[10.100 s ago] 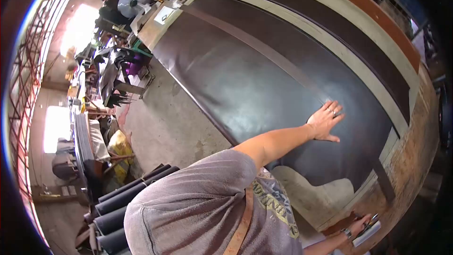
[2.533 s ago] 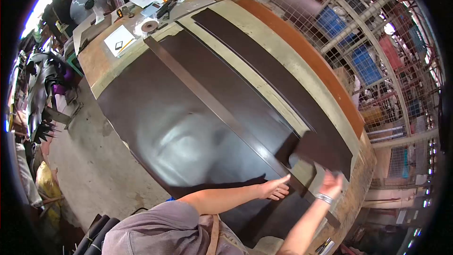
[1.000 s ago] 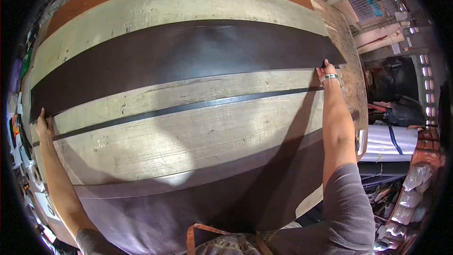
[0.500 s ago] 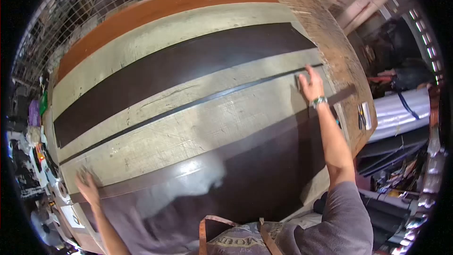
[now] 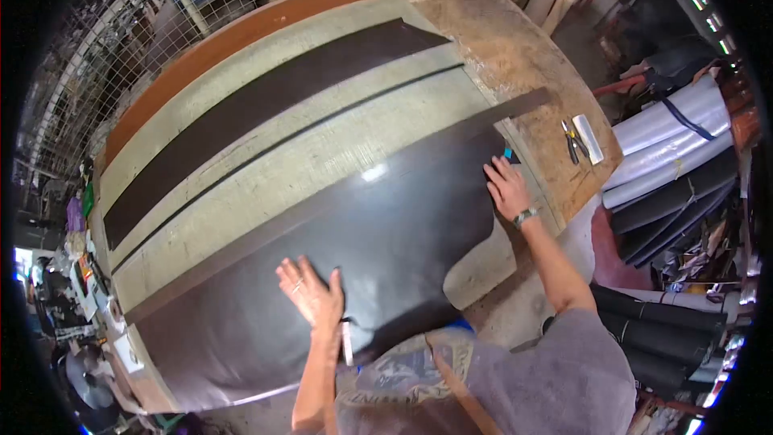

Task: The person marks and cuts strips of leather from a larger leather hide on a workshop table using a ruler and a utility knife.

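A large dark brown sheet, looking like leather (image 5: 386, 225), covers the near part of the table. Along its far edge runs a long flat brown strip (image 5: 519, 105), its right end sticking out past the sheet. My left hand (image 5: 312, 294) is over the sheet's near middle, fingers spread and holding nothing; whether it touches is hard to tell. At the sheet's right edge rests my right hand (image 5: 507, 189), fingers stretched out, close to a small teal object (image 5: 508, 152). Farther back lie a thin dark strip (image 5: 290, 145) and a wide dark brown strip (image 5: 266, 117).
An orange-brown strip (image 5: 241, 42) lines the table's far side, before a wire mesh (image 5: 121, 32). On the right corner are pliers (image 5: 573, 143) and a white block (image 5: 589, 138). Rolls of material (image 5: 668, 145) stand beyond the table's right edge.
My left hand has moved from the strip's left end rightward and nearer, over the sheet. My right hand has come back from the thin strip to the sheet's edge. The view has turned.
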A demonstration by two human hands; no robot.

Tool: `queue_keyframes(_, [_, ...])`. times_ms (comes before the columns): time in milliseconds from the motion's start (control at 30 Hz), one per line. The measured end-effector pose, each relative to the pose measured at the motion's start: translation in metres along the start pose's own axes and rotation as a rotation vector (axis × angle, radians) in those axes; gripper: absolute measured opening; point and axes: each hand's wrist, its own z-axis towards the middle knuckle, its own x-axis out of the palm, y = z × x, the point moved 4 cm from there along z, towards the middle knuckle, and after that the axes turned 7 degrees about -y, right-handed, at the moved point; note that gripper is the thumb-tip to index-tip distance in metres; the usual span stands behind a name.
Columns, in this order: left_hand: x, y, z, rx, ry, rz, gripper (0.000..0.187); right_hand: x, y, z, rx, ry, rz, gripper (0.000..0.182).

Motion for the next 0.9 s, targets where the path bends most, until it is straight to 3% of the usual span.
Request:
queue_keyframes(67, [0.02, -0.048, -0.023, 0.092, -0.04, -0.011, 0.086, -0.001, -0.026, -0.002, -0.013, 0.053, -0.013, 0.046])
queue_keyframes(167, [0.027, -0.083, -0.045, 0.029, -0.036, 0.024, 0.087, -0.008, -0.033, -0.032, -0.011, 0.153, -0.014, 0.053])
queue_keyframes(267, [0.028, -0.086, -0.046, -0.011, -0.02, 0.007, 0.087, -0.021, -0.048, -0.068, 0.03, 0.074, -0.008, 0.054])
queue_keyframes(367, [0.028, -0.093, -0.047, -0.026, -0.021, 0.053, 0.088, -0.021, -0.063, -0.094, 0.106, 0.137, -0.028, 0.055])
queue_keyframes(467, [0.025, -0.09, -0.043, -0.021, -0.049, 0.082, 0.087, -0.02, -0.08, -0.07, 0.07, 0.036, 0.058, 0.054])
queue_keyframes(600, [0.026, -0.089, -0.045, -0.038, -0.07, 0.065, 0.088, -0.022, -0.138, 0.058, -0.113, -0.191, 0.089, 0.061])
queue_keyframes(667, [0.026, -0.087, -0.045, -0.038, -0.076, 0.064, 0.089, -0.016, -0.167, 0.114, -0.024, 0.02, -0.072, 0.077])
queue_keyframes(800, [0.021, -0.087, -0.047, -0.062, -0.084, 0.061, 0.086, 0.022, -0.209, 0.16, -0.128, 0.537, -0.22, 0.092])
queue_keyframes(833, [0.019, -0.087, -0.046, -0.069, -0.076, 0.061, 0.086, 0.037, -0.224, 0.159, -0.257, 0.433, -0.216, 0.09])
queue_keyframes(900, [0.012, -0.088, -0.047, -0.091, -0.055, 0.078, 0.086, 0.038, -0.217, 0.175, -0.219, 0.424, -0.3, 0.076])
